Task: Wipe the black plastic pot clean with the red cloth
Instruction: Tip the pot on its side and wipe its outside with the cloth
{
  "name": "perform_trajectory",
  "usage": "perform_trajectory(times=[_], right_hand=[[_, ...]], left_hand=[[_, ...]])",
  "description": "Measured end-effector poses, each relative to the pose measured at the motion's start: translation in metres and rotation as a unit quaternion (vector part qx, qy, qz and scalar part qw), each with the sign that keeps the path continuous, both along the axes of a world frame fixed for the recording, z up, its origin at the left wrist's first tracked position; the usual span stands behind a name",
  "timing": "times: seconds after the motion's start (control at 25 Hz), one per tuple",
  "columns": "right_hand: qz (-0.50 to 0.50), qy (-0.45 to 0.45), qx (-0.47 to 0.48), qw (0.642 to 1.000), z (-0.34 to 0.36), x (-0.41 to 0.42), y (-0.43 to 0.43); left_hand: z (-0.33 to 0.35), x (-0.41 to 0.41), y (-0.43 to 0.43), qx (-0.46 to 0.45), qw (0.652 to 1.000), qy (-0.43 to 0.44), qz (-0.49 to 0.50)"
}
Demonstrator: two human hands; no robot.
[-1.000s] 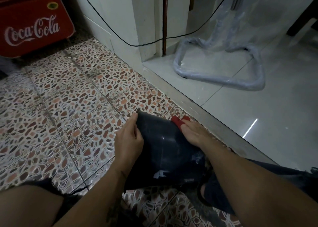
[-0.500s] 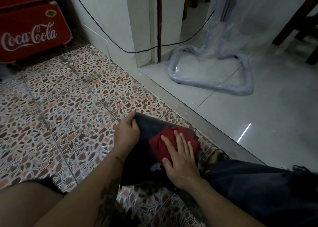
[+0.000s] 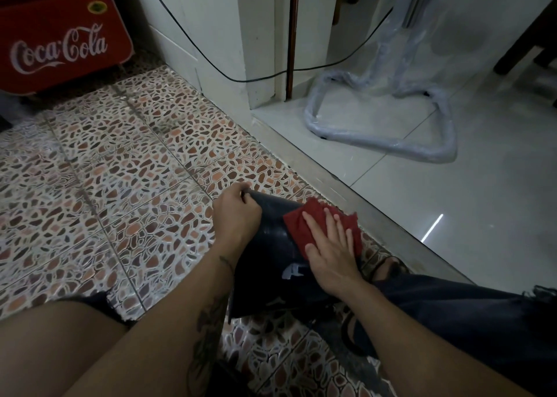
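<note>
The black plastic pot (image 3: 271,264) lies on its side on the patterned floor between my legs, its far end pointing away from me. My left hand (image 3: 236,216) grips the pot's far left edge with curled fingers. The red cloth (image 3: 301,225) is spread over the upper right side of the pot. My right hand (image 3: 330,252) lies flat on the cloth with fingers spread, pressing it against the pot. The pot's near end is partly hidden by my arms.
A red Coca-Cola cooler (image 3: 57,35) stands at the far left. A raised grey threshold (image 3: 346,185) runs diagonally to a glossy white floor (image 3: 482,200), where a plastic-wrapped stand base (image 3: 382,143) sits. A black cable (image 3: 265,77) hangs along the wall. My right foot wears a sandal (image 3: 388,267).
My right hand went from the pot's far rim with the cloth bunched to lying flat on the spread cloth on the pot's side. The left hand kept its grip.
</note>
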State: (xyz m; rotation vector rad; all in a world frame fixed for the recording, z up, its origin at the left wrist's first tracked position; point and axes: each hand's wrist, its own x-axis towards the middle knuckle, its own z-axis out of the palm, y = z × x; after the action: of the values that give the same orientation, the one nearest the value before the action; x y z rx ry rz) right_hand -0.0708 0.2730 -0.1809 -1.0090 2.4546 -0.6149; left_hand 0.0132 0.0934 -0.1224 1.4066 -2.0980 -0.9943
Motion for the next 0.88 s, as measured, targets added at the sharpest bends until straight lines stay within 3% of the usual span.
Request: perform_trajectory(times=[0.28,0.36,0.6,0.76,0.88], right_hand=[[-0.065,-0.006,0.082,0.994,0.006,-0.047,-0.027],[-0.063,0.011,0.069,0.996,0.008,-0.037,-0.021],[0.065,-0.009,-0.131,0.989,0.017,0.035,-0.013],[0.119,0.051,-0.126,0.984,0.001,0.041,0.015],[0.078,0.077,-0.106,0.988,-0.007,0.023,0.018]], left_hand=[[-0.013,0.051,0.045,-0.111,0.977,-0.076,-0.167],[-0.012,0.05,0.043,-0.109,0.978,-0.082,-0.161],[0.009,0.019,0.021,-0.019,0.996,-0.029,-0.087],[0.005,0.018,0.011,0.028,0.999,0.011,-0.032],[0.001,0.019,0.004,0.047,0.998,0.019,-0.048]])
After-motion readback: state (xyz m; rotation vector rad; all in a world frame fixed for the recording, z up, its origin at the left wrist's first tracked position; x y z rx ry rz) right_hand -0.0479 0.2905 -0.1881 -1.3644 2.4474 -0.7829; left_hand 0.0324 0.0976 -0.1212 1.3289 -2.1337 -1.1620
